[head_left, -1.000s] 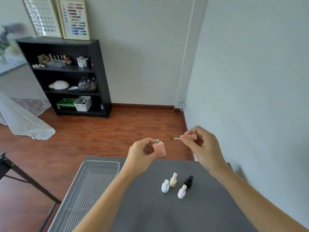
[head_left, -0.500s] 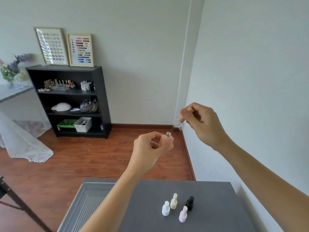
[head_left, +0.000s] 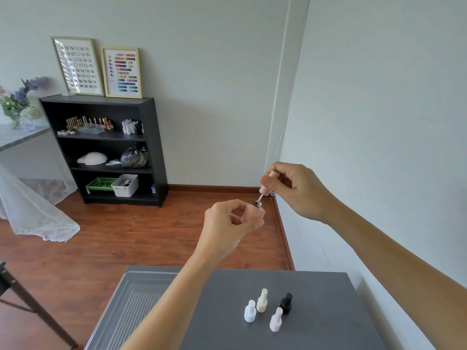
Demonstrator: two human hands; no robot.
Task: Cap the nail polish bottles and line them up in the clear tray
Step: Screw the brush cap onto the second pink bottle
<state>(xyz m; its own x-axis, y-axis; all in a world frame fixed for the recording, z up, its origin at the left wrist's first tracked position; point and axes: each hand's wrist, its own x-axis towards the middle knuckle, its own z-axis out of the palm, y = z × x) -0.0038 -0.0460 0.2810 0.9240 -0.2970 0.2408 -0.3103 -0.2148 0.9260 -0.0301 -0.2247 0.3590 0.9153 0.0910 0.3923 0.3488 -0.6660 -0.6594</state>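
Above the grey table [head_left: 316, 311], the cap's brush [head_left: 259, 198] enters the pink bottle [head_left: 256, 214].

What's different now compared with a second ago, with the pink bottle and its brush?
The right hand swung the pink cap from sideways to above the pink bottle; its brush now enters the neck. Both hands rose. The left hand still holds the bottle. Four capped bottles stay on the table, the clear tray still without bottles.
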